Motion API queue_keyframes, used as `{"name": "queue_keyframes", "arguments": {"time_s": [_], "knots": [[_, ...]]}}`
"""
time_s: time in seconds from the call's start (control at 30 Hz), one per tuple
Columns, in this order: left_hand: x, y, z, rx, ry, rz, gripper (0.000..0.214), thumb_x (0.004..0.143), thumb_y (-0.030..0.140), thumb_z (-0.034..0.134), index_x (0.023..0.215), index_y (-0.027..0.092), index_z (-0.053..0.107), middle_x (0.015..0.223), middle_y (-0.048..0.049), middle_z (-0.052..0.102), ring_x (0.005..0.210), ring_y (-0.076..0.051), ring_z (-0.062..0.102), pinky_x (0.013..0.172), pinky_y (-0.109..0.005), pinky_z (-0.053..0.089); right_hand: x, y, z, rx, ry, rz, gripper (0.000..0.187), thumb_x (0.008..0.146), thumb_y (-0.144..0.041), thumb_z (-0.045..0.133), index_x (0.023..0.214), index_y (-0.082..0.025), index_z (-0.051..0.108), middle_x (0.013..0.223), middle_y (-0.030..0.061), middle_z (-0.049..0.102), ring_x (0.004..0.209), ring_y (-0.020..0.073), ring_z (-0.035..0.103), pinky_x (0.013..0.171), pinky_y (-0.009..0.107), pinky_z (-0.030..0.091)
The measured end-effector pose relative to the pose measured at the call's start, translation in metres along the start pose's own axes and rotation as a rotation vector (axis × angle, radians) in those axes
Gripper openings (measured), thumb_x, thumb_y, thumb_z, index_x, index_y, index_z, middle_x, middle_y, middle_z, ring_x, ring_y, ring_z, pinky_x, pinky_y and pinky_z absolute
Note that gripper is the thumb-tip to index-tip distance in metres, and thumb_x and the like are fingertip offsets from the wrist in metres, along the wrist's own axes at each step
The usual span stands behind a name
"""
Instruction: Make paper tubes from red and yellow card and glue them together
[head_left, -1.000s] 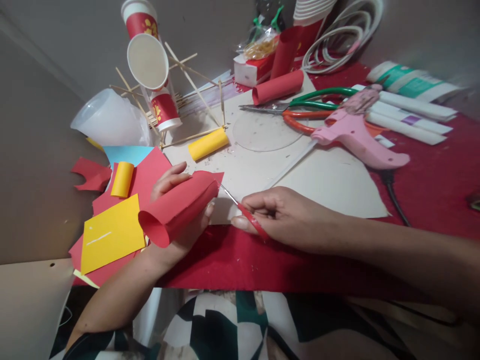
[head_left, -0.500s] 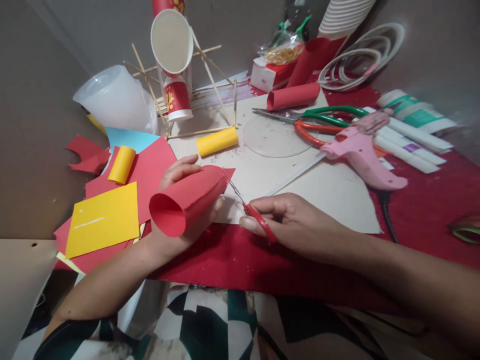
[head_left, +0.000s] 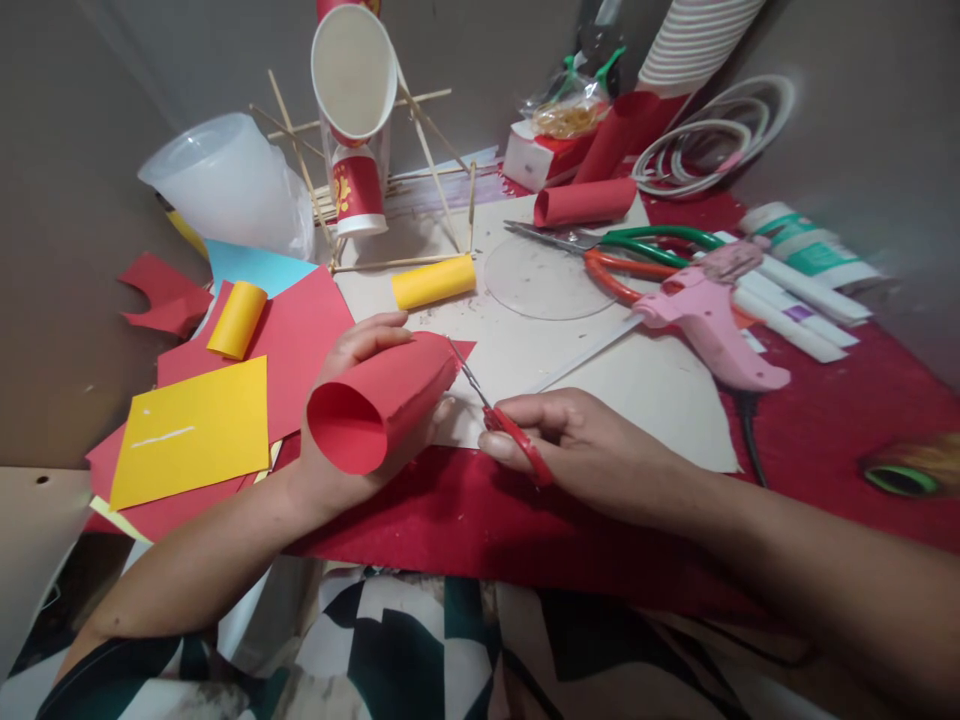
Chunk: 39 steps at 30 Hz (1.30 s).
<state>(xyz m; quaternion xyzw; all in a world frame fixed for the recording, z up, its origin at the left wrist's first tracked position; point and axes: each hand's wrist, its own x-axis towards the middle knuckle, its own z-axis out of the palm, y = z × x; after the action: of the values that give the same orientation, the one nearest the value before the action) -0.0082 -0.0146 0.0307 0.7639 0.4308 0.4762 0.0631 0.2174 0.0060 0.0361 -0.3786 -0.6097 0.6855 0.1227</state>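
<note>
My left hand (head_left: 351, 350) is closed around a red paper tube (head_left: 401, 385), whose open end faces me. A pointed red flap sticks out at the tube's far right end. In my right hand (head_left: 570, 430) are small red-handled scissors (head_left: 517, 440), their blades at the tube's far edge beside the flap. How far the blades are parted I cannot tell. Just beyond the tube lies a yellow paper roll (head_left: 435, 283) on the pale board (head_left: 637, 400).
At right lie a pink glue gun (head_left: 705, 315) and large scissors with green and orange handles (head_left: 652, 242). A stick frame with paper cups (head_left: 358, 190) stands behind. Left are a yellow sheet (head_left: 195, 430), red sheets, and a translucent plastic cup (head_left: 232, 185).
The view has shifted slightly. The red tube has turned a little, showing more of its open end. Both hands keep their grip, and the scissors stay at the tube's far edge.
</note>
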Motion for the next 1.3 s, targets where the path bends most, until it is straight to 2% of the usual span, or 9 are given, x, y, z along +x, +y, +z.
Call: {"name": "queue_keyframes", "arguments": {"time_s": [0.3,0.53,0.67,0.83,1.03,1.17,1.3], "knots": [[0.000,0.003,-0.001,0.002,0.012,-0.036,0.057,0.079,0.034,0.083,0.127,0.028,0.053,0.128,-0.0074,0.062,0.128,-0.028,0.062,0.111,-0.051,0.052,0.000,-0.002,0.000,-0.011,0.072,-0.005,0.057,0.073,-0.065,0.072,0.059,-0.021,0.038,0.057,-0.0062,0.029,0.055,0.0080,0.024,0.049,0.024,0.020],[-0.002,-0.009,0.005,0.016,0.039,0.000,0.057,0.080,0.038,0.081,0.127,0.027,0.052,0.124,-0.0064,0.061,0.128,-0.028,0.061,0.112,-0.049,0.052,0.000,-0.001,0.000,-0.008,0.082,-0.019,0.058,0.074,-0.065,0.071,0.059,-0.021,0.037,0.057,-0.0062,0.029,0.054,0.0079,0.024,0.049,0.024,0.020],[0.000,-0.008,0.003,0.010,0.041,0.021,0.055,0.082,0.040,0.079,0.127,0.025,0.052,0.124,-0.0071,0.061,0.126,-0.028,0.061,0.113,-0.049,0.051,0.000,0.000,0.001,-0.001,0.098,-0.040,0.059,0.074,-0.066,0.072,0.058,-0.021,0.036,0.056,-0.0063,0.028,0.054,0.0076,0.023,0.048,0.024,0.019],[0.003,-0.003,-0.003,0.041,-0.014,-0.014,0.055,0.083,0.036,0.079,0.129,0.024,0.050,0.127,-0.0074,0.061,0.124,-0.026,0.064,0.112,-0.048,0.051,0.001,0.003,0.001,0.010,0.117,-0.080,0.060,0.075,-0.065,0.071,0.058,-0.021,0.036,0.056,-0.0066,0.025,0.054,0.0070,0.021,0.048,0.024,0.017],[0.004,-0.009,-0.003,-0.009,-0.010,0.049,0.059,0.079,0.033,0.083,0.129,0.023,0.052,0.126,-0.0087,0.062,0.124,-0.027,0.064,0.112,-0.047,0.051,0.001,0.004,0.001,0.021,0.104,-0.063,0.056,0.075,-0.060,0.074,0.058,-0.020,0.039,0.057,-0.0067,0.025,0.054,0.0069,0.020,0.047,0.024,0.016],[0.004,-0.006,0.000,-0.081,0.008,0.010,0.054,0.080,0.037,0.081,0.127,0.026,0.055,0.122,-0.0066,0.064,0.124,-0.027,0.063,0.110,-0.049,0.052,0.001,0.004,0.002,0.005,0.118,-0.035,0.056,0.073,-0.060,0.075,0.058,-0.020,0.039,0.056,-0.0069,0.026,0.054,0.0070,0.021,0.047,0.024,0.016],[0.003,0.000,-0.002,-0.129,-0.050,-0.053,0.057,0.078,0.031,0.084,0.127,0.026,0.056,0.126,-0.0073,0.065,0.128,-0.028,0.061,0.111,-0.049,0.052,0.002,0.004,0.002,-0.009,0.125,-0.032,0.055,0.073,-0.059,0.075,0.059,-0.020,0.039,0.056,-0.0069,0.026,0.054,0.0070,0.022,0.048,0.023,0.018]]}}
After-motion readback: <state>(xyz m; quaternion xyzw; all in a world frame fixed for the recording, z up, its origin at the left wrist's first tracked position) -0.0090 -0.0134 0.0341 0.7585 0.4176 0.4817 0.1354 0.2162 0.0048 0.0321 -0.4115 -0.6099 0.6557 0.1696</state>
